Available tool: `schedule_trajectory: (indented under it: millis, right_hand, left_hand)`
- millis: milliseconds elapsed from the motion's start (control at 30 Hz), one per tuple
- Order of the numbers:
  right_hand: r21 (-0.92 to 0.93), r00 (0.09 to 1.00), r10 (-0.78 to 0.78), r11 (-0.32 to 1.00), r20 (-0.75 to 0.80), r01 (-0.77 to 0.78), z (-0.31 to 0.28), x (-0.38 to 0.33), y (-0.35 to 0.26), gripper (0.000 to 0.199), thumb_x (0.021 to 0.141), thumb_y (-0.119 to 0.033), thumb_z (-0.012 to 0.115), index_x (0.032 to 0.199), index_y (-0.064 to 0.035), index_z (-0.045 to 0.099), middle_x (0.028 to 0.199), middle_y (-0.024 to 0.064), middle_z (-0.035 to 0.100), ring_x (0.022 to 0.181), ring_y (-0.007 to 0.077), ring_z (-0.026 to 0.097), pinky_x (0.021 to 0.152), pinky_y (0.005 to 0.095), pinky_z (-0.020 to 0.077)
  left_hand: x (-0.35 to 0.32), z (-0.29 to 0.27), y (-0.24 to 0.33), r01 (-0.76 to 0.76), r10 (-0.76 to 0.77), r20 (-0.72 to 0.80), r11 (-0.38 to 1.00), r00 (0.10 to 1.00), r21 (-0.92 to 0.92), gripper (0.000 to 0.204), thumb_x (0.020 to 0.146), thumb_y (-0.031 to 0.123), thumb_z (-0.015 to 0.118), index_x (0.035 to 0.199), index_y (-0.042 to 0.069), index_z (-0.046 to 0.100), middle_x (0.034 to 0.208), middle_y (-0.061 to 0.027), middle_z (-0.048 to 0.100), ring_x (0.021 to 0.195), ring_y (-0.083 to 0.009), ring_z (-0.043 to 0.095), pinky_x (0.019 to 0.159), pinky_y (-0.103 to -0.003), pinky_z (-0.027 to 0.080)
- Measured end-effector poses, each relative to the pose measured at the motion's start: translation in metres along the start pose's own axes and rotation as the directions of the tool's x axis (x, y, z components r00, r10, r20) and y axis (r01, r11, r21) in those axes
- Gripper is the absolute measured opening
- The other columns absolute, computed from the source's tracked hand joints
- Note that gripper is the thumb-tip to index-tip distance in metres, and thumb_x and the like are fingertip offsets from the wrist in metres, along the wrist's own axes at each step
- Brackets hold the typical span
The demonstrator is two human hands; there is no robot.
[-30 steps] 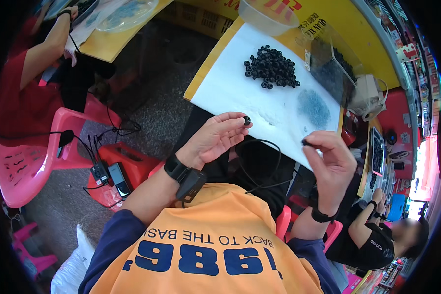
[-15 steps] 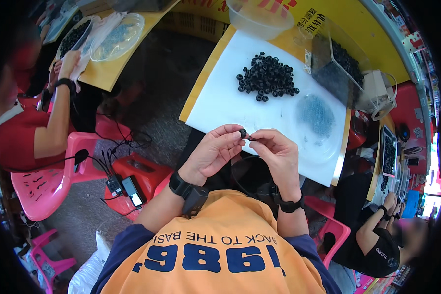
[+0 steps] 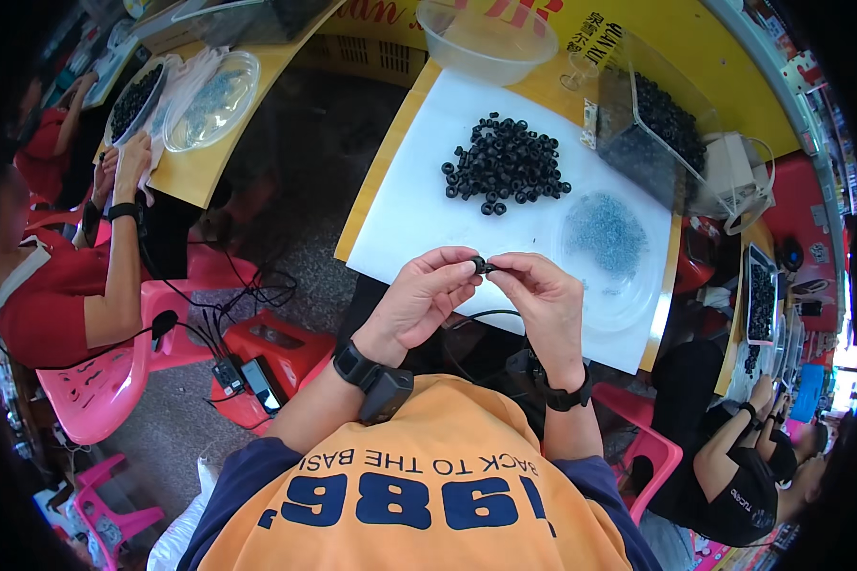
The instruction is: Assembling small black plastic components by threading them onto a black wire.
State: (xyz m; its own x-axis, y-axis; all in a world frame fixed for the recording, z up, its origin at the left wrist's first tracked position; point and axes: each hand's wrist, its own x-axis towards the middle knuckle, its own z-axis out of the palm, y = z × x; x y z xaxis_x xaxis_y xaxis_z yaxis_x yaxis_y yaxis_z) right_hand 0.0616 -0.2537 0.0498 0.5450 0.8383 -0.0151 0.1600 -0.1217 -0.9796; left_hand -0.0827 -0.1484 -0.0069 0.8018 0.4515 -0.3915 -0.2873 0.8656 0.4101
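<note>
My left hand (image 3: 421, 297) pinches a small black round part (image 3: 479, 265) between thumb and fingertips. Against its right side my right hand (image 3: 546, 300) is closed in a fine pinch; whatever its fingertips hold is too small to make out. Both hands meet over the near edge of a white sheet (image 3: 400, 205) on the table. Beyond them lies a heap of black ring-shaped parts (image 3: 505, 160). To the right, many tiny clear bluish pieces (image 3: 606, 233) are spread on a round clear tray (image 3: 614, 309).
A clear tub (image 3: 486, 52) stands at the back, beside a clear bin (image 3: 628, 143) of black parts. A red stool (image 3: 281, 343) carrying cables and a device is at my left. Co-workers sit at tables on both sides, one in a red shirt (image 3: 57, 305).
My fingertips have come closer together, and the right pinch now meets the black part. The whole view has shifted slightly.
</note>
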Motion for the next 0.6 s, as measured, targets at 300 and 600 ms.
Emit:
schedule_trajectory:
  millis: [300,600]
  right_hand:
    - [-0.182,0.989,-0.149,0.972,-0.006,0.146,-0.004,0.003,0.0,0.014,0.083,0.001,0.078,0.097,0.0007,0.075,0.096,0.0104,0.075,0.082,0.0155,0.069,0.075,0.0266,0.0552]
    - [-0.056,0.988,-0.149,0.988,-0.029,0.147,-0.002,-0.003,0.016,0.015,0.08,0.0,0.081,0.093,0.001,0.074,0.09,0.0082,0.074,0.079,0.0138,0.068,0.074,0.0268,0.0549]
  left_hand:
    - [0.004,0.006,-0.002,-0.09,0.095,-0.034,0.987,0.995,0.129,0.021,0.094,0.004,0.071,0.115,0.0,0.068,0.105,-0.0069,0.071,0.093,-0.0144,0.068,0.086,-0.026,0.057]
    - [0.005,0.015,0.003,-0.097,0.096,0.015,0.969,0.995,0.227,0.024,0.094,0.004,0.07,0.117,-0.001,0.069,0.105,-0.0067,0.071,0.093,-0.0123,0.067,0.086,-0.027,0.057]
